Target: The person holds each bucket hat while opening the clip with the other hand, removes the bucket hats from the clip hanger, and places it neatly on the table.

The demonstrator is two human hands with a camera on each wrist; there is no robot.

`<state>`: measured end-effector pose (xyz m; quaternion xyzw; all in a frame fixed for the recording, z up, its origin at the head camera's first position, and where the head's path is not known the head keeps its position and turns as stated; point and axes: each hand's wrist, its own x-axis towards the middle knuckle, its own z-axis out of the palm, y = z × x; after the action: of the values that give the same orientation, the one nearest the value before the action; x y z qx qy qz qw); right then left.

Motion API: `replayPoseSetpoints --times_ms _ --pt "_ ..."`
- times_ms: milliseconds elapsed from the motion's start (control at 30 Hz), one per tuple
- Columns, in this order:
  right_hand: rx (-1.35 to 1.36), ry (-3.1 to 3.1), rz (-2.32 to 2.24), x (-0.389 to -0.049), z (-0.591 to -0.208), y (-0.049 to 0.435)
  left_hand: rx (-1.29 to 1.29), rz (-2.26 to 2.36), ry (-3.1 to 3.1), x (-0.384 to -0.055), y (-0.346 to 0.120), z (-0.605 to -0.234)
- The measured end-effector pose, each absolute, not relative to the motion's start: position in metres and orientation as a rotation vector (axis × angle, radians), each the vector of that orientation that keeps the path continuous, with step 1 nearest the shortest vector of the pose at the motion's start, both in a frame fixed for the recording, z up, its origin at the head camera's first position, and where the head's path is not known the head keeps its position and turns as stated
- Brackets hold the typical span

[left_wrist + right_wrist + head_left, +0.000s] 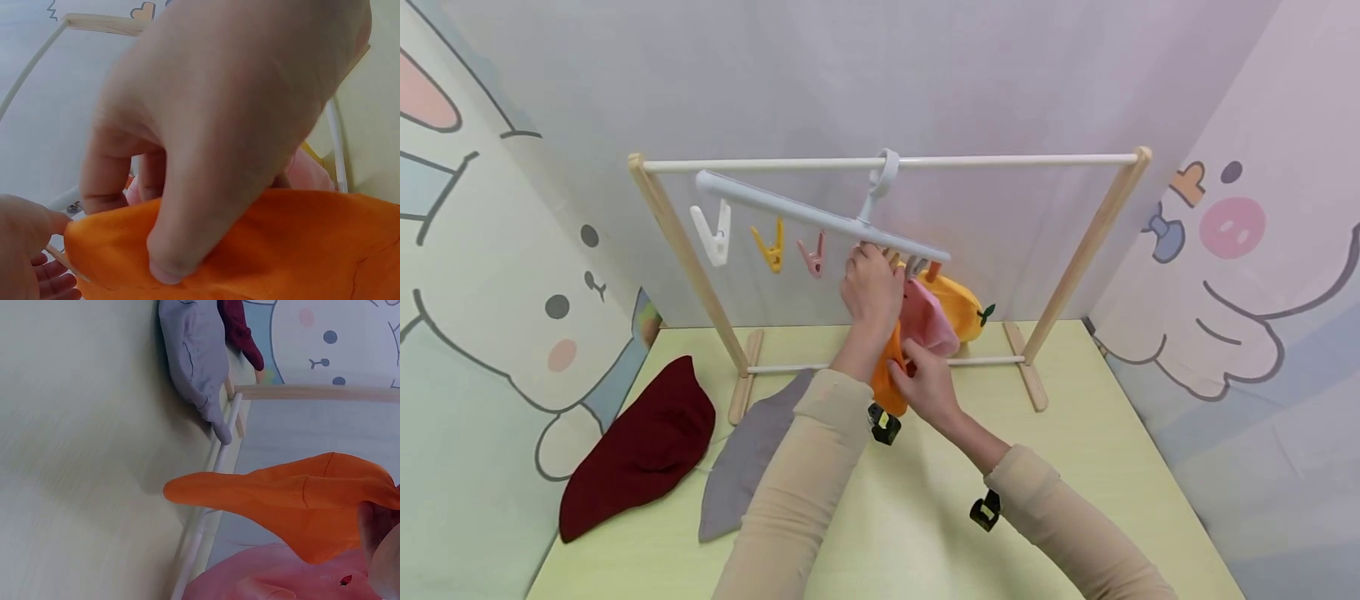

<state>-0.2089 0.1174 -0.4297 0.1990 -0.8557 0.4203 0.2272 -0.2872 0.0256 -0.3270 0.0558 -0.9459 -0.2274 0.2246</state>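
My right hand (931,390) pinches the folded edge of an orange hat (300,244) between thumb and fingers. The hat's lower tip hangs free in the right wrist view. Above it, my left hand (874,287) is up at the underside of a tilted white hanger (790,205), its fingers on a beige clip (891,257). In the left wrist view, the left thumb lies right at the orange edge. Just right of the hands, a pink hat (928,321) hangs from a grey clip (916,267) and a yellow hat (962,304) with a green leaf hangs by an orange clip (933,271).
White (718,237), yellow (771,248) and pink (812,257) clips dangle on the hanger's left side. The hanger hooks over the rack's white top bar (1015,160). A maroon hat (643,454) and a grey hat (741,471) lie on the table (1075,500) at left.
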Motion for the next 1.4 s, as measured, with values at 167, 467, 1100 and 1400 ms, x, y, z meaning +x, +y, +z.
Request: replayPoseSetpoints --times_ms 167,467,1100,1400 --pt "0.538 -2.371 1.149 -0.208 -0.430 0.115 0.148 -0.638 -2.611 -0.289 0.026 -0.327" --pt "0.549 -2.343 1.133 -0.206 -0.429 0.112 0.156 -0.616 -2.611 -0.290 0.026 -0.330" --pt "0.551 -2.350 1.109 -0.205 -0.430 0.113 0.088 -0.442 -2.381 -0.287 0.033 -0.346" --pt "0.556 -2.372 1.136 -0.205 -0.432 0.111 0.077 -0.432 -2.390 -0.290 0.030 -0.345"
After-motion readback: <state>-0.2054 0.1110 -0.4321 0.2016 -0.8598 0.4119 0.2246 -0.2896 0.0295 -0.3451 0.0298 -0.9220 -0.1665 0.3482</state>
